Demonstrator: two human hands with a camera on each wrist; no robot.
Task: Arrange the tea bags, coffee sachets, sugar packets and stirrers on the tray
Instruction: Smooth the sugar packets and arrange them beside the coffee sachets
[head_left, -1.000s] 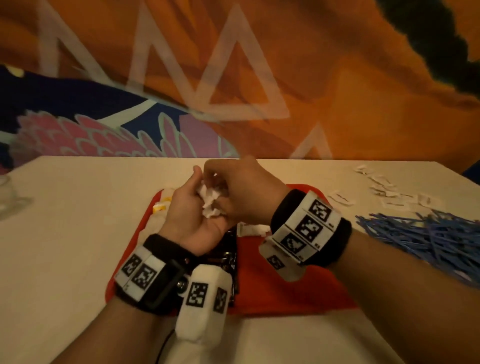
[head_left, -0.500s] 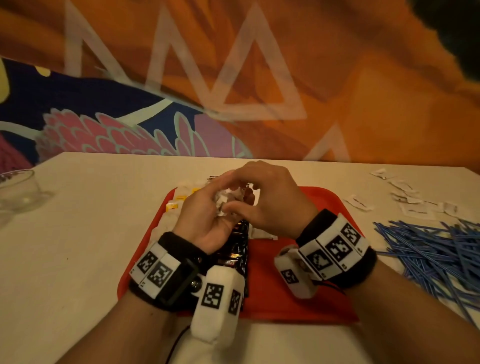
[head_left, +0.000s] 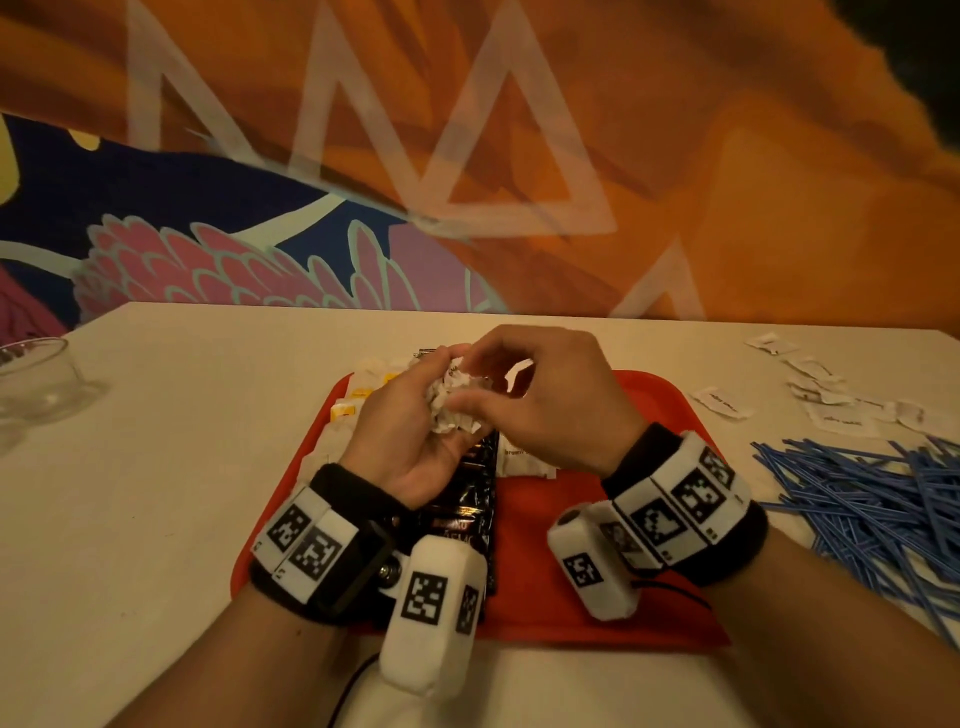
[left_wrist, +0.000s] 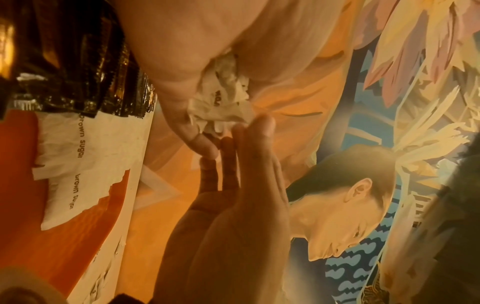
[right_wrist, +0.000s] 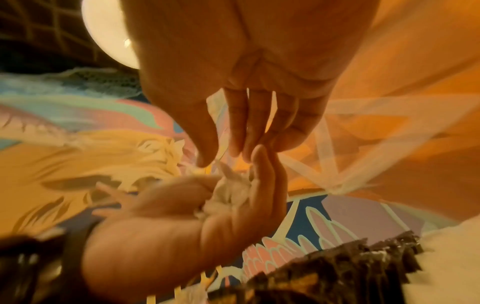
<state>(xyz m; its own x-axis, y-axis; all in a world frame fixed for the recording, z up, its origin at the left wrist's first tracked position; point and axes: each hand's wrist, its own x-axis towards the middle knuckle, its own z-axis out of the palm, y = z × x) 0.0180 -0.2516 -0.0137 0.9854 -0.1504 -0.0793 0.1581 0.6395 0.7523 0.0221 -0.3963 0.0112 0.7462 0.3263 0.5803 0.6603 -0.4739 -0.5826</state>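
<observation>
A red tray (head_left: 597, 613) lies in front of me on the white table. Above it my left hand (head_left: 415, 415) is turned palm up and cups a crumpled bunch of white sugar packets (head_left: 452, 405), its thumb lying against them. My right hand (head_left: 545, 405) reaches in from the right and pinches the same bunch (left_wrist: 223, 98) with thumb and fingertips. On the tray a column of dark coffee sachets (head_left: 467, 499) runs under my left wrist. Tea bags with yellow tags (head_left: 345, 410) sit at the tray's left, and brown sugar packets (head_left: 524, 462) lie beside the sachets.
A loose heap of blue stirrers (head_left: 872, 499) covers the table to the right of the tray. More white sugar packets (head_left: 826, 400) are scattered behind them at the back right. A clear glass bowl (head_left: 36, 374) stands at the far left edge. A painted wall rises behind the table.
Both hands stay together over the tray with the packet bunch between them. My right hand has slid from on top of the bunch to its right side.
</observation>
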